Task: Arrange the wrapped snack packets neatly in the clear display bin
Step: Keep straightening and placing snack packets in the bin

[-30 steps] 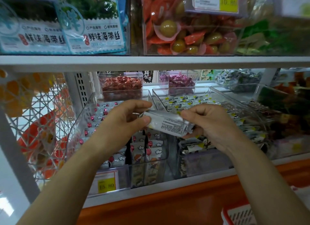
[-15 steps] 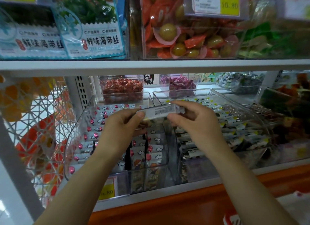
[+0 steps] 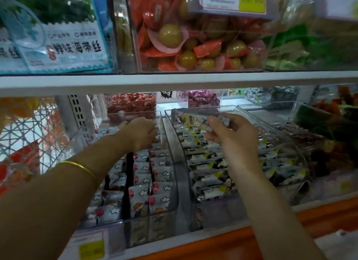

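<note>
Right hand (image 3: 232,137) pinches a long grey-and-yellow wrapped snack packet (image 3: 193,119) above the far end of the clear plastic display bin (image 3: 230,107), centre frame; left hand (image 3: 141,130) dips into the neighbouring clear bin (image 3: 170,172), grip not discernible; best to lower the packet flat, parallel to the stacked packets (image 3: 209,180) beneath, ends aligned.

My right hand (image 3: 230,136) holds a packet (image 3: 194,119) over the right bin (image 3: 229,107); my left hand (image 3: 141,132) is in the left bin (image 3: 171,182).
</note>
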Available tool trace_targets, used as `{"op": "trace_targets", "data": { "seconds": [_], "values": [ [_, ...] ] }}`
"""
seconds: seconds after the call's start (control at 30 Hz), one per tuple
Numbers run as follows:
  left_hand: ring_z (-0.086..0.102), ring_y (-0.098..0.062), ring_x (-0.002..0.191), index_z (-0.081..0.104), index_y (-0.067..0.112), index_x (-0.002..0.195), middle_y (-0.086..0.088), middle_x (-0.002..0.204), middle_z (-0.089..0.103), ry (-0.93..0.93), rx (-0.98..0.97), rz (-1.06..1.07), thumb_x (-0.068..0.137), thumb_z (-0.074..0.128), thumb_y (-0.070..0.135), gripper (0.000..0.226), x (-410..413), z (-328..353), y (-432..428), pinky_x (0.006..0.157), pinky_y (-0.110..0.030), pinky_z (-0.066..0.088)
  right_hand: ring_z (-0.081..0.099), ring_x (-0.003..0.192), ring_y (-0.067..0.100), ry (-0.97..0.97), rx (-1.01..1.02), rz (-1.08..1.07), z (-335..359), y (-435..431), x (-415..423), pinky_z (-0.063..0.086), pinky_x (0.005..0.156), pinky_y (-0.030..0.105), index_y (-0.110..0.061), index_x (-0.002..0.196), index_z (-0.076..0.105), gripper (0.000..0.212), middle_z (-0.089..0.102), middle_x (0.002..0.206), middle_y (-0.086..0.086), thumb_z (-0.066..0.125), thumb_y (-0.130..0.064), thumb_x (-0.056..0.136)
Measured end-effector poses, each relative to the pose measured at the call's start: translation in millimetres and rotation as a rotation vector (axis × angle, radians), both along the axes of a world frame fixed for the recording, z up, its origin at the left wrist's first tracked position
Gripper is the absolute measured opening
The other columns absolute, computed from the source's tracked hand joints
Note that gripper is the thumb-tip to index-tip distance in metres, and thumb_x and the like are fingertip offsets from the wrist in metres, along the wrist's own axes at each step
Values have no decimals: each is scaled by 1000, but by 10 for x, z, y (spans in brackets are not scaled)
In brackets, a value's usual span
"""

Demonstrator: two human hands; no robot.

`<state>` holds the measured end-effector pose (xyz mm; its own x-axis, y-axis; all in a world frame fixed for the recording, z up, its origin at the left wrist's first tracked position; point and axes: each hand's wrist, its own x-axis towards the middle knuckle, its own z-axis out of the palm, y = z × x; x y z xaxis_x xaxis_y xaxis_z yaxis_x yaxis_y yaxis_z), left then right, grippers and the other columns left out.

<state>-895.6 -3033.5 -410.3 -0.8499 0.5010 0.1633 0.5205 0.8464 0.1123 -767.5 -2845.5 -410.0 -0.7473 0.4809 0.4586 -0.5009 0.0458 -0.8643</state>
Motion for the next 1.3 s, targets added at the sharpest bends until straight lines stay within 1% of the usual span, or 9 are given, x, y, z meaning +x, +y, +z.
{"op": "trace_targets", "data": {
  "seconds": [0.1, 0.27, 0.47, 0.6, 0.87, 1.0, 1.13, 1.2, 1.3],
  "values": [
    [51, -27, 106, 55, 9, 89, -5, 99, 56, -22, 4, -22, 99, 32, 27, 30, -111, -53, 56, 99, -50, 36, 66, 61, 7, -4, -13, 24, -14, -13, -22, 57, 60, 19, -27, 75, 57, 21, 66, 62, -19, 68, -12, 84],
    [46, -20, 118, 55, 9, 121, -7, 123, 56, -140, 81, 41, 102, 29, 23, 36, -196, -142, 135, 105, -33, 26, 67, 68, 13, -7, -45, 30, -24, -31, -44, 56, 59, 18, -28, 74, 57, 23, 63, 64, -14, 70, -11, 83],
    [47, -26, 109, 50, 15, 93, -8, 107, 52, -68, -4, 25, 99, 32, 28, 23, -222, -152, 86, 99, -46, 36, 67, 63, 4, -72, -37, 33, -47, -29, -34, 54, 58, 16, -19, 91, 59, 14, 62, 88, -3, 69, -14, 83],
    [49, -24, 103, 54, 6, 107, -12, 112, 54, -124, 13, 25, 100, 31, 26, 32, -207, -151, 113, 93, -37, 38, 67, 62, 4, -95, -39, 36, -56, -62, -18, 55, 59, 17, -22, 87, 59, 14, 61, 86, -4, 69, -14, 83],
    [52, -31, 89, 55, 7, 83, -15, 101, 47, -102, 135, -20, 97, 42, 24, 25, -69, -88, 63, 87, -43, 47, 68, 66, 9, -117, 67, 7, -3, -167, -27, 59, 65, 23, -19, 94, 60, 14, 61, 82, -4, 68, -14, 84],
    [57, -35, 88, 63, -8, 90, -23, 94, 57, -150, 193, -37, 98, 41, 21, 38, -32, -120, 29, 80, -38, 46, 65, 79, 27, -84, 286, -60, 127, -301, -303, 56, 76, 41, -14, 83, 59, 10, 61, 78, 3, 70, -12, 82],
    [58, -31, 94, 61, -6, 101, -24, 103, 60, -141, 172, -45, 99, 39, 27, 40, -3, -142, -25, 82, -34, 44, 48, 60, -2, -18, 696, -134, 286, -473, -780, 38, 56, 3, -9, 79, 58, 13, 54, 72, -3, 71, -11, 80],
    [58, -31, 97, 60, -5, 107, -22, 108, 60, -139, 159, -69, 100, 37, 28, 41, 35, -152, -42, 89, -35, 42, 51, 65, 9, -91, 905, -142, 331, -571, -1012, 32, 52, 8, -15, 79, 52, 16, 56, 77, 0, 69, -13, 81],
    [55, -30, 106, 57, -2, 116, -20, 119, 57, -114, 140, -81, 100, 35, 28, 41, 111, -124, -99, 100, -40, 37, 59, 92, 24, -232, 1205, -128, 365, -698, -1273, 42, 69, 25, -10, 95, 56, 19, 63, 101, 10, 68, -15, 81]
  ]
}}
